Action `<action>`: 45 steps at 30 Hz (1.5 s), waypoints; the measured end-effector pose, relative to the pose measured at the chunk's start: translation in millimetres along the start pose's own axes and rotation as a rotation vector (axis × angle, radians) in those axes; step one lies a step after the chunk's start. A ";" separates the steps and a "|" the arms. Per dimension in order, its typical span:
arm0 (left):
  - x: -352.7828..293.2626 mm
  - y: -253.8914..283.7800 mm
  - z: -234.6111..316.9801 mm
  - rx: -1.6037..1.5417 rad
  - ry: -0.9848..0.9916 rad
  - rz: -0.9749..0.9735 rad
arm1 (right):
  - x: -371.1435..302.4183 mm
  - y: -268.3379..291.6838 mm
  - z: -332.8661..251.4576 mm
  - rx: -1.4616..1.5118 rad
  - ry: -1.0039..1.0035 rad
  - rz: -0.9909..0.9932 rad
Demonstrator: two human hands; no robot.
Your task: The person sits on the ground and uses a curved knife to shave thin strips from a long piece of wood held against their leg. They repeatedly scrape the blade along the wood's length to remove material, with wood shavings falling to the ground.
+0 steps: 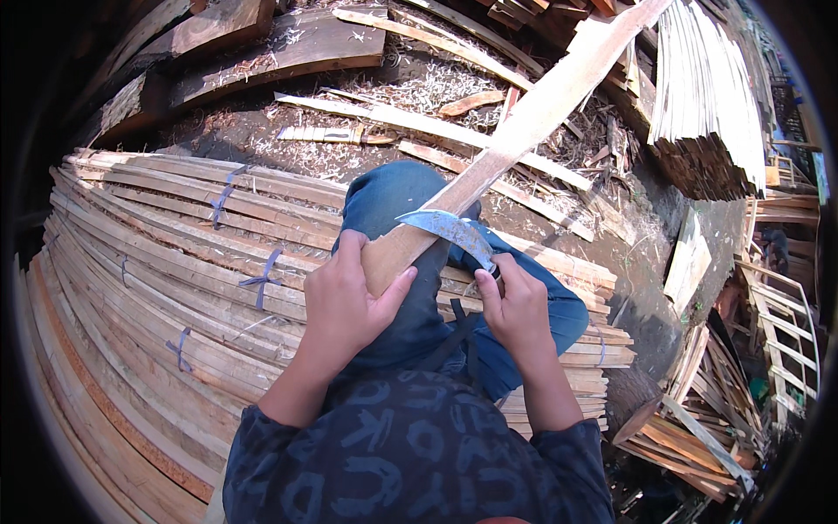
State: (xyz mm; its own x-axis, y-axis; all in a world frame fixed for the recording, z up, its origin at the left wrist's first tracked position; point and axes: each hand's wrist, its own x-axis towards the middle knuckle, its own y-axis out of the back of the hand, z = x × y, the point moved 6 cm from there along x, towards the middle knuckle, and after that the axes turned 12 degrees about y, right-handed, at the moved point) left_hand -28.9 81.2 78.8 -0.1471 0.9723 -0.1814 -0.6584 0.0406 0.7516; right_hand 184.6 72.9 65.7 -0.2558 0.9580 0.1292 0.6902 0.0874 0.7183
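My left hand (pixel 341 293) is closed around the near end of a long pale wooden plank (pixel 515 135), thumb on top. The plank slants away to the upper right, its near part lying over my bent leg in blue jeans (pixel 393 196). In my right hand (pixel 518 307) is a curved knife (pixel 448 229), held at its dark handle, which my fingers mostly hide. Its grey blade lies across the plank just beyond my left hand, tip pointing left.
Bundled wooden strips (pixel 175 253) tied with purple bands lie beneath and left of me. A long flat tool (pixel 319 134) with a brown handle rests on the shaving-strewn ground ahead. Thick timbers (pixel 288 48) lie far left; stacked pale boards (pixel 705 105) stand far right.
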 end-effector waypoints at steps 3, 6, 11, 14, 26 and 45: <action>3.5 0.0 -4.6 -0.019 0.012 -0.004 | 7.9 4.2 -4.6 -0.105 0.023 -0.050; 5.6 3.0 -8.9 -0.017 0.027 -0.003 | 18.7 4.7 -3.3 -0.193 0.064 -0.072; 8.7 6.1 -11.1 -0.059 0.055 -0.033 | 29.8 6.9 5.7 -0.259 0.096 -0.072; 9.4 3.7 -10.3 -0.054 0.035 -0.024 | 32.9 10.2 7.4 -0.269 0.075 -0.073; 10.4 -0.5 -7.4 -0.026 -0.045 0.011 | 45.5 69.9 82.4 -0.444 -0.143 0.164; 10.5 -5.4 -6.4 0.017 0.003 -0.041 | 26.6 36.2 35.4 -0.343 -0.029 0.080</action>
State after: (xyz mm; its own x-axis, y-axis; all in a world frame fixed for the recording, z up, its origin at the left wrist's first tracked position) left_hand -31.7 89.6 68.8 -0.1226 0.9691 -0.2142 -0.6510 0.0844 0.7544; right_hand 226.8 111.1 70.9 -0.1874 0.9659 0.1786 0.4389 -0.0803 0.8949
